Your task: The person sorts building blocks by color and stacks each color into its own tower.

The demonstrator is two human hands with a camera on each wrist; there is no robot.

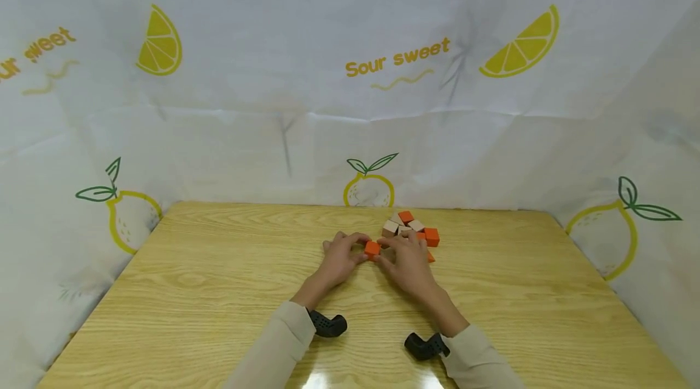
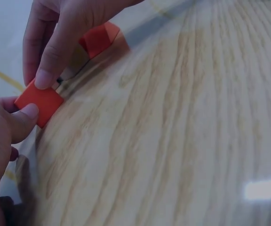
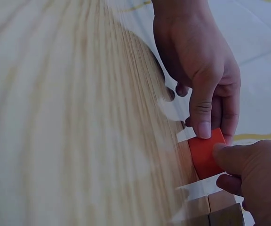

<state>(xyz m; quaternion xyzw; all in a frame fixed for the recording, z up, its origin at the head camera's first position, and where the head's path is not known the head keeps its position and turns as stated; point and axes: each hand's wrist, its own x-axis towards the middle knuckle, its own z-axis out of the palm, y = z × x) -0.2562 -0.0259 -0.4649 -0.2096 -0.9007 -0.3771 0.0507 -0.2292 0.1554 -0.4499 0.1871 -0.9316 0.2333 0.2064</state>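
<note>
A small orange block [image 1: 372, 248] is held between both hands over the middle of the wooden table. My left hand [image 1: 338, 260] pinches it from the left; in the left wrist view the thumb lies on the face of the orange block [image 2: 40, 104]. From the other side my right hand [image 1: 407, 261] pinches the same block, its thumb at the edge of the orange block [image 3: 205, 154] in the right wrist view. Just beyond the right hand lies a cluster of orange and plain wood blocks, including an orange cube [image 1: 431, 237] and a wood cube [image 1: 390, 228]. The right hand partly hides this cluster.
The wooden table [image 1: 219, 267] runs back to a white cloth [image 1: 246, 152] printed with lemons, which also hangs at both sides. A black curved piece [image 1: 329, 324] sits at the left wrist and another black curved piece [image 1: 425, 346] at the right.
</note>
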